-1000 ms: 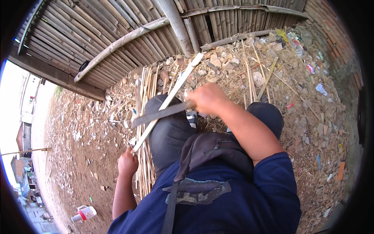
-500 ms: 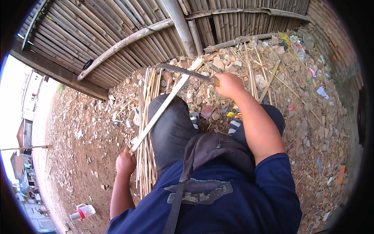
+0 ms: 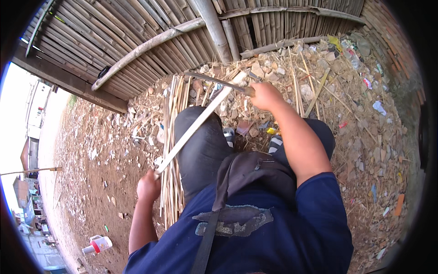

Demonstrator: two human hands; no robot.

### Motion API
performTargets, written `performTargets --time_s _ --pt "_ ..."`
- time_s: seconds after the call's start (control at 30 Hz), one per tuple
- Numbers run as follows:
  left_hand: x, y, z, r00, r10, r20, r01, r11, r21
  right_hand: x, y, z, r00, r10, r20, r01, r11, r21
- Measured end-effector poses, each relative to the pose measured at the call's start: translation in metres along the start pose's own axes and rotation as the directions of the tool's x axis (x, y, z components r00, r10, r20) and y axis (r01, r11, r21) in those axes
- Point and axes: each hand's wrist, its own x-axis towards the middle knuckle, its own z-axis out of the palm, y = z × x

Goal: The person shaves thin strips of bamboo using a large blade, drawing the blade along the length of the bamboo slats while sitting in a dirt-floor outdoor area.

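A long pale bamboo strip (image 3: 195, 127) slants across my bent left leg, its far end up by the stones. My left hand (image 3: 149, 186) is closed around the near end of the strip. In my right hand (image 3: 266, 97) is the wooden handle of a machete, gripped in closed fingers. The dark machete blade (image 3: 211, 80) points left and crosses the strip near its far end; whether its edge bites into the strip I cannot tell. Beside my left leg, a bundle of thin bamboo strips (image 3: 169, 194) lies on the ground, partly covered by the leg and the held strip.
Ahead stands a bamboo wall (image 3: 150, 39) with a thick post (image 3: 212, 29). A brick wall (image 3: 388, 45) closes the right side. Stones, straw and litter cover the ground, with a few loose strips (image 3: 296, 86) right of centre. A plastic jug (image 3: 99, 245) lies at lower left.
The machete blade has turned and now looks narrower, with its tip a little higher. The strip's far end has shifted slightly right. My left hand has barely moved.
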Motion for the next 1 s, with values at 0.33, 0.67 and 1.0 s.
performTargets --time_s 0.33,0.67,1.0 --pt "0.012 -0.014 0.009 0.999 0.037 -0.030 -0.038 0.999 -0.031 -0.010 -0.001 -0.020 0.987 -0.024 -0.156 0.019 0.999 -0.029" --pt "0.014 -0.021 0.023 0.998 0.055 -0.036 -0.057 0.996 -0.062 0.001 0.003 -0.017 0.957 -0.191 -0.219 0.142 0.964 -0.223" --pt "0.005 -0.003 0.014 0.992 -0.006 -0.129 0.010 1.000 0.026 -0.037 -0.062 -0.015 0.934 -0.332 0.132 0.353 0.914 -0.199"
